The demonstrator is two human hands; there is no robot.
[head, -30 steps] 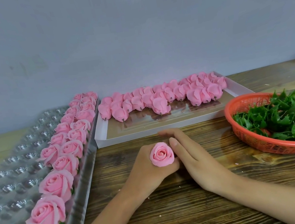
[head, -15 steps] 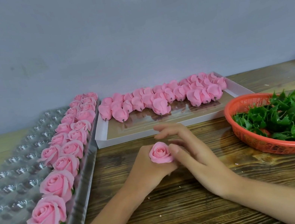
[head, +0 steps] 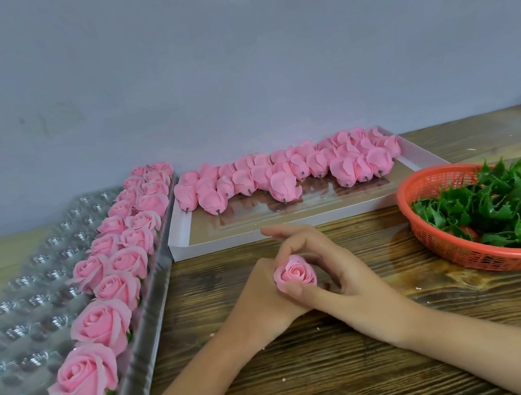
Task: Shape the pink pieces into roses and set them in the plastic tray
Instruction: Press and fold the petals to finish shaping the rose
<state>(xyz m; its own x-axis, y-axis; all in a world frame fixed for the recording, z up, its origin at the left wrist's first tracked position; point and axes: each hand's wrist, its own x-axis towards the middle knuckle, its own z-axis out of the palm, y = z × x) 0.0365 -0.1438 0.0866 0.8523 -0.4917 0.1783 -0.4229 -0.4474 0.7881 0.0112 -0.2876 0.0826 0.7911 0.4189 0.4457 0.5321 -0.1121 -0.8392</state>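
Note:
A small pink rose [head: 294, 272] sits between both hands at the middle of the wooden table. My left hand [head: 260, 305] grips it from below and the left. My right hand [head: 343, 278] wraps around it from the right, thumb pressed on its front and fingers curled over the top. The clear plastic tray [head: 11, 311] lies at the left, with two rows of finished pink roses [head: 100, 324] along its right side. A white flat box [head: 290, 218] behind the hands holds several unshaped pink pieces [head: 286, 172] along its far edge.
An orange basket [head: 440, 235] of green leaf pieces [head: 505, 210] stands at the right. A grey wall closes off the back. Small pink crumbs dot the table near my wrists.
My right hand has closed in around the rose, its fingers curling over the top and its thumb moving onto the front. The rose has tilted and dropped slightly.

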